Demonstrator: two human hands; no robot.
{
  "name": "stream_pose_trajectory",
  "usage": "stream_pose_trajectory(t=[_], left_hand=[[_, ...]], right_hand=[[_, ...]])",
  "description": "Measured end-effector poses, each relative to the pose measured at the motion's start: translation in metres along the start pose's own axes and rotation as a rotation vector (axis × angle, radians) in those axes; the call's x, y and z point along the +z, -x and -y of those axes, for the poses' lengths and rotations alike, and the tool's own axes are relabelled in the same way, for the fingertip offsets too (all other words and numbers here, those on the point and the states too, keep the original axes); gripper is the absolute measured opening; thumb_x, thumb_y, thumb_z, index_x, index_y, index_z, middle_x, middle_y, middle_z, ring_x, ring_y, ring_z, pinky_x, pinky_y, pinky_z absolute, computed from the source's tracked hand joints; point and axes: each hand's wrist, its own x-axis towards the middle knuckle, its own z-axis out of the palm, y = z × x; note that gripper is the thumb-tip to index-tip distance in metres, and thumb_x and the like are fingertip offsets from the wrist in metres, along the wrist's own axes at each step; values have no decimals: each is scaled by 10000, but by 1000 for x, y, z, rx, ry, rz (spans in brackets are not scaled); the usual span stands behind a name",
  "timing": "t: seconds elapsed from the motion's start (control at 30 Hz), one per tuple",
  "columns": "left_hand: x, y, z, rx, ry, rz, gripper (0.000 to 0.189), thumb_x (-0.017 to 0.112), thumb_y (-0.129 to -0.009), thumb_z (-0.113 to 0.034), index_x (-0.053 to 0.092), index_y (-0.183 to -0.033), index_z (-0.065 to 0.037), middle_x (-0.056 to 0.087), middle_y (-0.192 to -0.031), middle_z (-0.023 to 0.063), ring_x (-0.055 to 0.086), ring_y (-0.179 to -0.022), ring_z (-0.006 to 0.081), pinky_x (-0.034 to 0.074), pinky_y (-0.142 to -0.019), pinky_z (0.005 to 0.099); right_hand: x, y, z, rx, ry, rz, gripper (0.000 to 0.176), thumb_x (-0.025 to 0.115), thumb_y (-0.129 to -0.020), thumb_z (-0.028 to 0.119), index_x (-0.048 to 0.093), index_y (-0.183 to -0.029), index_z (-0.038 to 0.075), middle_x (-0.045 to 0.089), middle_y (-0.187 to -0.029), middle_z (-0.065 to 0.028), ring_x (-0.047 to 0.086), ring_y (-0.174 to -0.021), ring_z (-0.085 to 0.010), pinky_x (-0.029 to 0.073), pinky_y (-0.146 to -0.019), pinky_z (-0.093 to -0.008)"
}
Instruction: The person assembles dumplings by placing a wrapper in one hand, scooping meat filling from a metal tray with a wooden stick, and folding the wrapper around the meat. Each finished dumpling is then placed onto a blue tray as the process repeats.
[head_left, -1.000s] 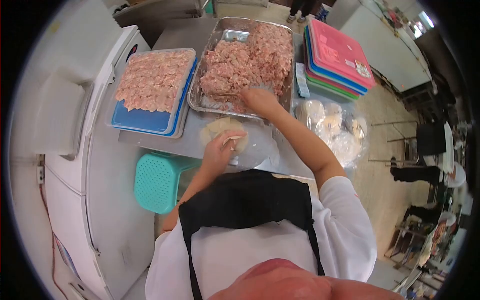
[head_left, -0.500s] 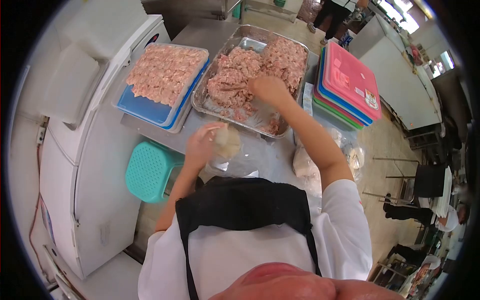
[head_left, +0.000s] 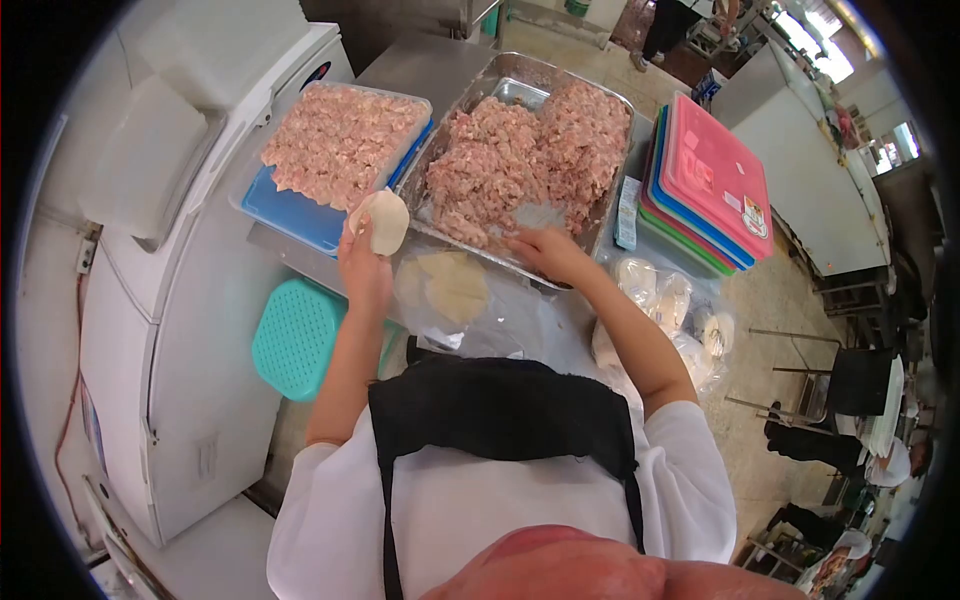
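Note:
My left hand [head_left: 366,255] pinches a round, pale dough wrapper [head_left: 388,222] and holds it up near the corner of the dumpling tray. My right hand [head_left: 545,252] is closed at the near side of a large metal pan [head_left: 405,205], its fingers around a thin stick-like tool whose end is hard to make out. Ground meat [head_left: 490,150] is heaped in the pan, right in front of that hand. More round wrappers [head_left: 457,287] lie on clear plastic [head_left: 510,325] between my two forearms.
Left of the pan, filled dumplings [head_left: 335,140] cover a tray over a blue lid [head_left: 290,215]. Coloured lids [head_left: 715,180] are stacked at the right, near bagged wrappers [head_left: 675,300]. A turquoise stool [head_left: 300,340] and white freezer [head_left: 215,350] stand left. Other people are in the background.
My left hand has moved up and left, lifting a wrapper off the plastic. My right hand has drawn back from the middle of the meat to the pan's near side.

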Motion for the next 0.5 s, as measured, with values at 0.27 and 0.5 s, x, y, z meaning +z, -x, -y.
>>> stream_pose_trajectory(t=[0.27,0.5], left_hand=[[56,-37,44,-425,356,102,413,415,-999,-260,459,-1307,11,544,-1287,155,520,-1204,292,400,-1048,428],[101,-50,31,-677,589,182,536,362,-999,-440,452,-1316,-17,538,-1284,142,507,-1201,292,365,-1059,454]], right_hand=[[-17,2,27,353,-742,-210,310,542,-964,309,640,-896,23,505,-600,-1,470,-571,-101,384,-536,-267],[7,14,57,158,-141,-482,263,554,-953,268,657,-1066,54,580,-674,-105,586,-638,-168,462,-597,-333]])
